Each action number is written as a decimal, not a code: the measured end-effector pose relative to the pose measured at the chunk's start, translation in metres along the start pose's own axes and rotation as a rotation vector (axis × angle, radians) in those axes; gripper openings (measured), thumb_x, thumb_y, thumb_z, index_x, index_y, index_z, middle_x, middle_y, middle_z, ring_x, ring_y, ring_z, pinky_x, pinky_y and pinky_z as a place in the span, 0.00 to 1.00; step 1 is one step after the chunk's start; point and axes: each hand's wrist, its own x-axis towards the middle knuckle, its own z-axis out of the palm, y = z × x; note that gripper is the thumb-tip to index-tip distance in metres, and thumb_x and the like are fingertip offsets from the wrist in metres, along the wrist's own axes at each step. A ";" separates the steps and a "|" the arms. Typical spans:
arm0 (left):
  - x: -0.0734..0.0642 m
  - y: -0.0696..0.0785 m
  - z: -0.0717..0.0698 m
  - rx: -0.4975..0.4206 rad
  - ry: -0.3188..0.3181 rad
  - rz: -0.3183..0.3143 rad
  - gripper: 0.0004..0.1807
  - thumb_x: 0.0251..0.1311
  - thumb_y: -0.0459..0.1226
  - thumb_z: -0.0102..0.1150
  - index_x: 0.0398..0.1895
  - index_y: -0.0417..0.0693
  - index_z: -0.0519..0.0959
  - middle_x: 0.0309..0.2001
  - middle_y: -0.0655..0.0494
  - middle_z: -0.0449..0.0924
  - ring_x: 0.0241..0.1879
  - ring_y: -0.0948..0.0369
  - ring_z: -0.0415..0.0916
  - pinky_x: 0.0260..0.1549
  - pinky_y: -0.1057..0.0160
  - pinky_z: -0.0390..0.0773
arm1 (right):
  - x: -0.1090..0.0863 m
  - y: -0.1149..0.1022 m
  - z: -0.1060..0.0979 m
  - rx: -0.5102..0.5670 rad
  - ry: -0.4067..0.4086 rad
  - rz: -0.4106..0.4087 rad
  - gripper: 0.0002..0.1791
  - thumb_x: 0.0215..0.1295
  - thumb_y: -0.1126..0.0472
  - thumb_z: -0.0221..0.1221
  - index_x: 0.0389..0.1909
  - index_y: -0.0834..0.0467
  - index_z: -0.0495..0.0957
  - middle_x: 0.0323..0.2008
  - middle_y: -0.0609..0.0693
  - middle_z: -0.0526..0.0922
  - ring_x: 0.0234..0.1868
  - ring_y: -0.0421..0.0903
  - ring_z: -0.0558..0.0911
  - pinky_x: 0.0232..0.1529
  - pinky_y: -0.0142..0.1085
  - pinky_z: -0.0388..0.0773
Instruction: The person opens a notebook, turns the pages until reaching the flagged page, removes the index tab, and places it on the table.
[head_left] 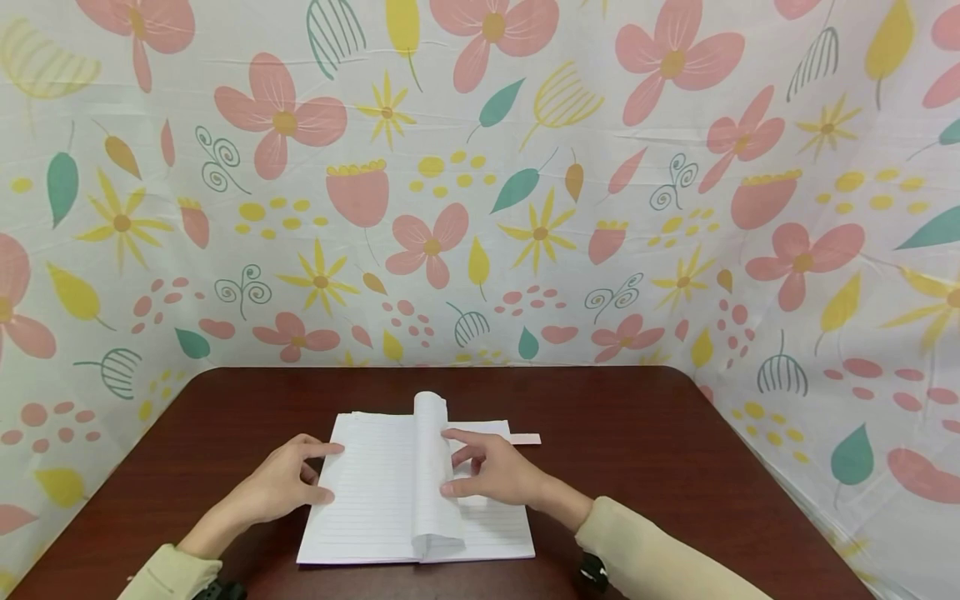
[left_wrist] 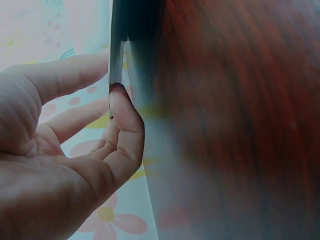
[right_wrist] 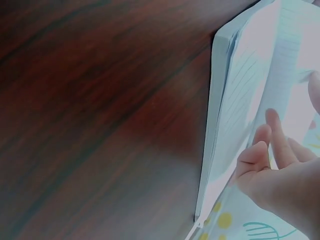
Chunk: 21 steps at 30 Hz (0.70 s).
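Note:
An open lined notebook [head_left: 367, 492] lies on the table, and a page [head_left: 431, 475] stands curled up in a roll near its middle. My left hand [head_left: 277, 479] holds the notebook's left edge. Its thumb and index finger rest on the page there, while in the left wrist view a bent finger [left_wrist: 131, 125] touches the edge. From the right, my right hand [head_left: 498, 471] reaches over the notebook, with thumb and index fingertips touching the curled page. Its other fingers [right_wrist: 254, 157] bend loosely in the right wrist view. Whether any finger lies behind the curled page is hidden.
A pink paper strip [head_left: 525, 439] sticks out from the notebook's right side. The dark wooden table [head_left: 637, 433] extends around the notebook. A flower-patterned cloth [head_left: 480, 183] hangs behind the table and along its sides.

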 end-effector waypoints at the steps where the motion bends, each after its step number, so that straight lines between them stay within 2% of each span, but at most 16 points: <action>1: 0.000 0.000 0.000 -0.001 0.000 0.000 0.35 0.53 0.27 0.79 0.67 0.36 0.79 0.55 0.45 0.73 0.35 0.55 0.74 0.30 0.60 0.76 | 0.000 -0.001 0.001 0.008 0.002 0.004 0.42 0.59 0.57 0.78 0.74 0.59 0.74 0.45 0.49 0.88 0.38 0.47 0.80 0.38 0.33 0.74; 6: -0.001 0.000 0.000 -0.007 0.001 0.004 0.35 0.53 0.26 0.79 0.68 0.35 0.79 0.56 0.43 0.73 0.35 0.55 0.74 0.29 0.60 0.76 | 0.002 -0.004 0.002 0.036 0.024 0.009 0.41 0.58 0.59 0.79 0.73 0.59 0.75 0.45 0.49 0.88 0.33 0.43 0.77 0.35 0.31 0.72; 21: 0.000 -0.001 0.000 0.000 -0.001 0.005 0.35 0.53 0.26 0.79 0.67 0.36 0.79 0.54 0.45 0.74 0.35 0.55 0.74 0.30 0.60 0.76 | 0.006 -0.013 0.012 0.068 0.022 -0.024 0.40 0.56 0.63 0.79 0.71 0.60 0.76 0.45 0.50 0.88 0.33 0.43 0.76 0.31 0.31 0.70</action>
